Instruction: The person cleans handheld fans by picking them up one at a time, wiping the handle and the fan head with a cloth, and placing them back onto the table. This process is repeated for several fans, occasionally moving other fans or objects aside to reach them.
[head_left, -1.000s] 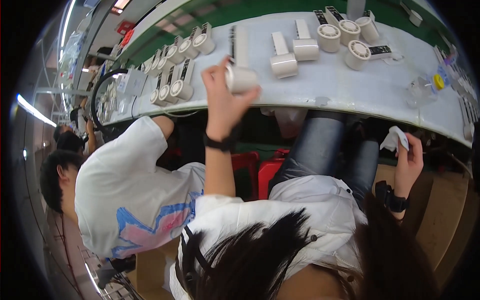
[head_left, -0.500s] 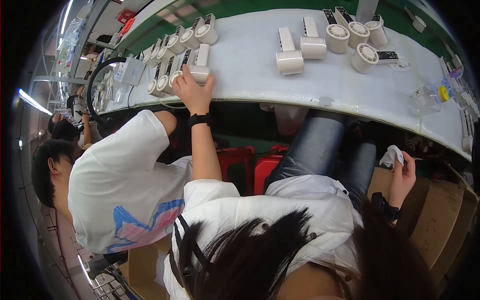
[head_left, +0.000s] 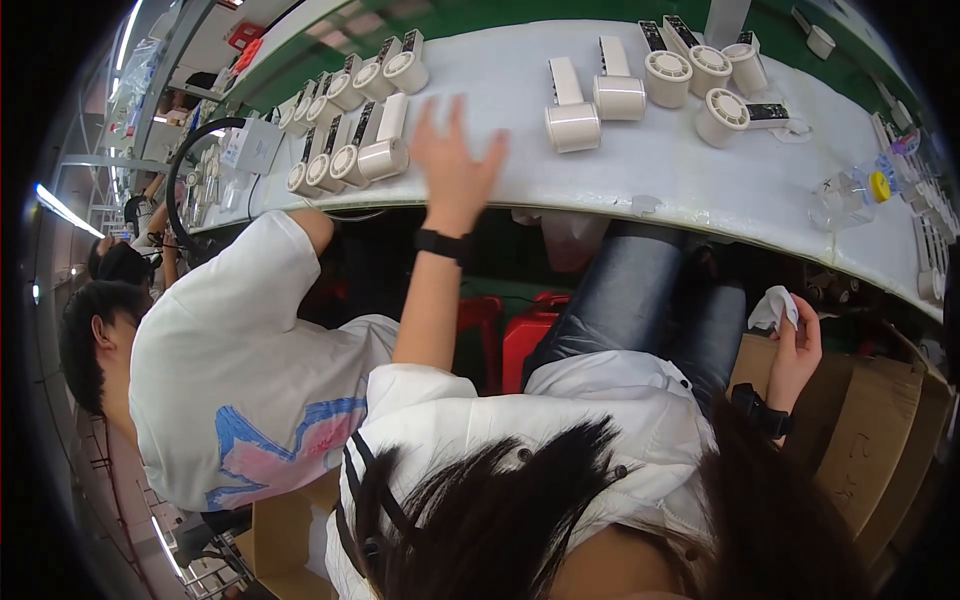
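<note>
To the right of the left hand's (head_left: pixel 458 178) empty, spread fingers, a white fan (head_left: pixel 573 128) is laid handle-away; cloth (head_left: pixel 770 308) is held by the right hand (head_left: pixel 796 350)

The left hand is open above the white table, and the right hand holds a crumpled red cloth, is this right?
Red is wrong: in the head view, the right hand holds a crumpled white cloth. The rest is right.

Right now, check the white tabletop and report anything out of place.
One white fan-like unit on the right part of the table looks askew: its handle points right, while the nearby units point theirs roughly toward the back. No spill or breakage stands out.
</note>
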